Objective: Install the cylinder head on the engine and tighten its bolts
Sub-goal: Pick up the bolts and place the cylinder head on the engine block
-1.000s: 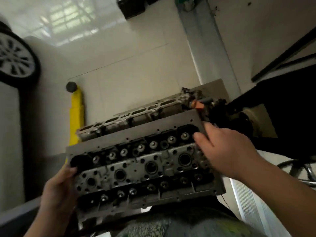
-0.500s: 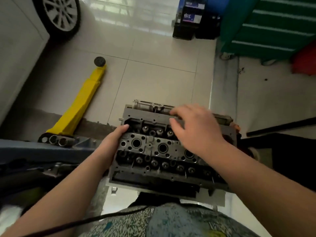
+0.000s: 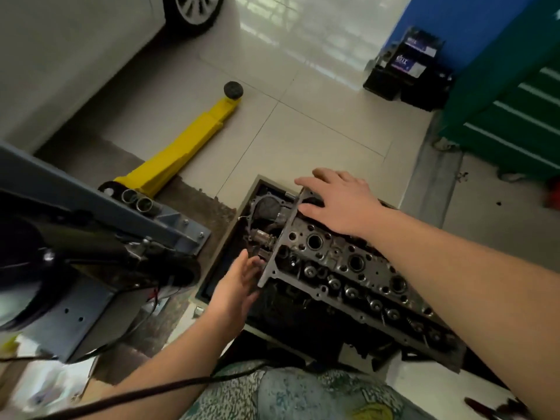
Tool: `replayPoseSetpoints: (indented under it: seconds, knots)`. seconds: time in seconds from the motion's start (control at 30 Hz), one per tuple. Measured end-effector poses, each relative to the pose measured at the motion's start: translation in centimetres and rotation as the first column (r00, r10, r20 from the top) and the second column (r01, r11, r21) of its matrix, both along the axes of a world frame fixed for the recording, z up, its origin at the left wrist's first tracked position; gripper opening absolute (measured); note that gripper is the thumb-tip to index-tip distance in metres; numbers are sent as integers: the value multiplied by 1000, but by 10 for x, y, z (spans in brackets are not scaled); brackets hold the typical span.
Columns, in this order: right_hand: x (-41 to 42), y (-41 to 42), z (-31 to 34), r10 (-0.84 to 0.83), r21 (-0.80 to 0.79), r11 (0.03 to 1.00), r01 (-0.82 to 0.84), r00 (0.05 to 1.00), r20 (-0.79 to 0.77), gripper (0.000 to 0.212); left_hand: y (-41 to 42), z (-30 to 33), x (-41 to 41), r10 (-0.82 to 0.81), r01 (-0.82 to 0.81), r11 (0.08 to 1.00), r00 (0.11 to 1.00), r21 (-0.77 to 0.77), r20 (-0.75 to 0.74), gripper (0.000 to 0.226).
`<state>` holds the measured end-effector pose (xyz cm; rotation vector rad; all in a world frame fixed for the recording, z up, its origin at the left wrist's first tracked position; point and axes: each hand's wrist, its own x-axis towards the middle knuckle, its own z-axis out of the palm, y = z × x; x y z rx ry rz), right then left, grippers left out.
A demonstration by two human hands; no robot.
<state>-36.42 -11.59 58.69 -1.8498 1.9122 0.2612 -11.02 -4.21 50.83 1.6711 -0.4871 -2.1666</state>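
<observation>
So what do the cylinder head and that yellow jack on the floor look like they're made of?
Cylinder head: looks like cast metal, probably aluminium; dull grey, rough matte surface with machined bores and a flat end face. Yellow jack: seems painted steel, with a smooth, even yellow coat and a black, possibly rubber pad at its tip.

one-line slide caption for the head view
Right hand rests on the cylinder head; left hand open at its end.

Your right hand [image 3: 339, 204] lies flat, fingers spread, on the far end of the cylinder head [image 3: 348, 268], which sits on the engine [image 3: 266, 219]. Your left hand [image 3: 239, 283] is open against the head's left end face. Left of the head stands a grey lift base [image 3: 127, 219]; beyond that lies a yellow jack [image 3: 181, 153]. Black batteries [image 3: 406, 68] sit far beyond the head.
</observation>
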Motion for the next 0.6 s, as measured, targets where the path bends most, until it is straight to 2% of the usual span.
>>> replayPoseSetpoints:
  seconds: [0.13,0.2,0.33,0.47,0.6]
  knots:
    - [2,1,-1,1,9,1000,-1,1000,2,57,22,0,-18,60,-61,998,996,-5,-64,39]
    - [3,0,1,-32,15,999,32,999,24,51,27,-2,-22,103,-103,995,994,0,-43,29]
    - [6,1,3,-72,6,997,72,996,47,46,25,-1,-19,96,-95,995,994,22,-54,50]
    - [7,-1,4,-103,-13,994,104,993,57,44,20,0,-22,140,-142,990,986,-20,-87,26]
    - [4,-5,7,-168,18,986,167,980,108,47,15,-5,-24,129,-132,991,983,-15,-132,29]
